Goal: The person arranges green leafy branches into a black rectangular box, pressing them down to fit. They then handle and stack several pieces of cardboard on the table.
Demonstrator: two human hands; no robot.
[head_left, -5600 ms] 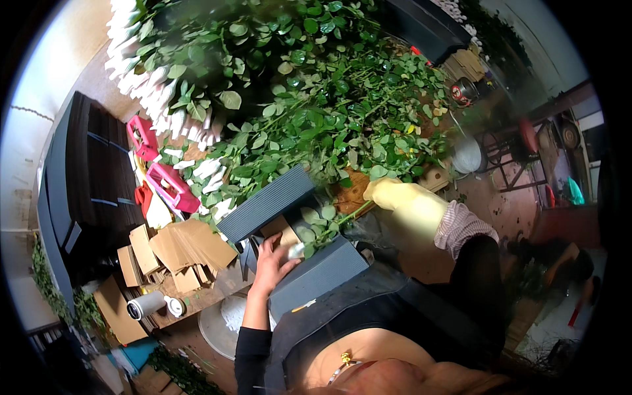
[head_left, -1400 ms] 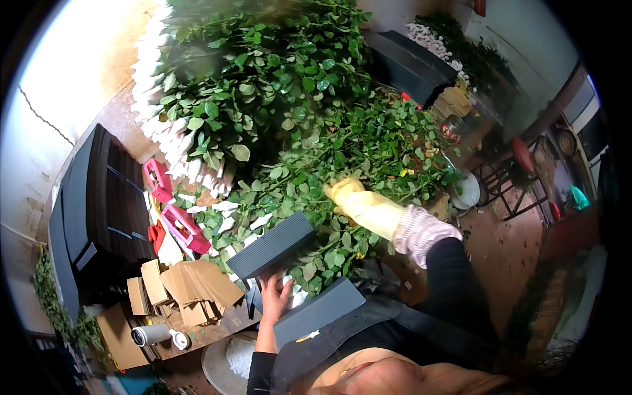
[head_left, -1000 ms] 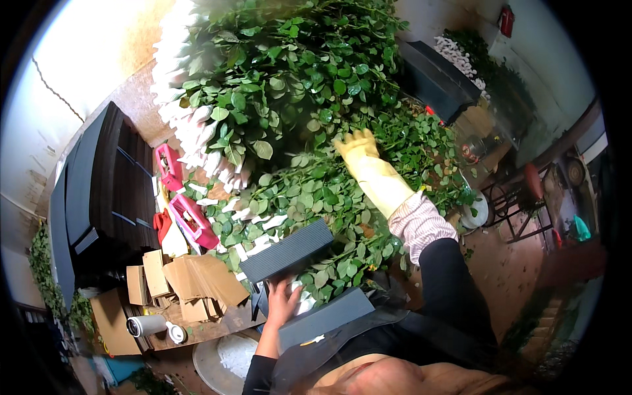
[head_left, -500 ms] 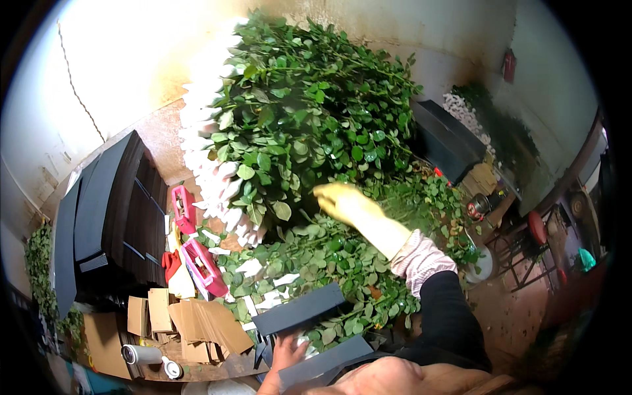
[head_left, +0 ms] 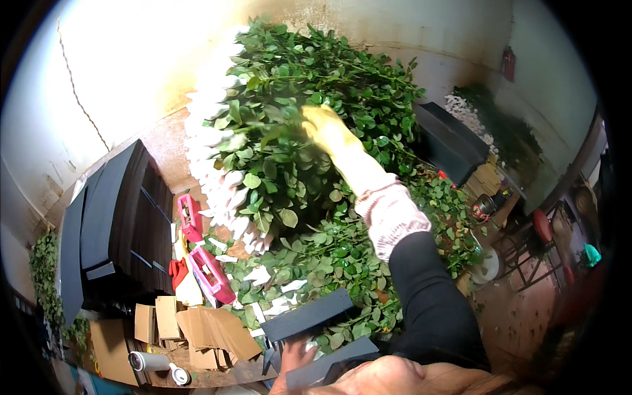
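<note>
A tall heap of green leafy stems (head_left: 368,99) has white-covered flower heads (head_left: 227,191) along its left side. My right hand (head_left: 322,125), in a yellow glove with a pale pink cuff, is over the heap. Its fingers curl closed around a leafy stem (head_left: 276,131) that is smeared by motion. My bare left hand (head_left: 296,355) is low in the view between a dark ribbed board (head_left: 308,315) and a second dark board (head_left: 336,362). Its fingers look spread, their tips partly hidden by the upper board.
Dark flat cartons (head_left: 108,210) are stacked at the left, with two pink tool-like pieces (head_left: 210,275) beside them. Brown cardboard pieces (head_left: 217,332) and a white cup (head_left: 148,361) lie near the front edge. Another dark carton (head_left: 454,141) stands right of the heap.
My right hand has moved up and slightly left, from the lower part of the heap to its middle. The left hand stays between the dark boards. The whole view has shifted slightly.
</note>
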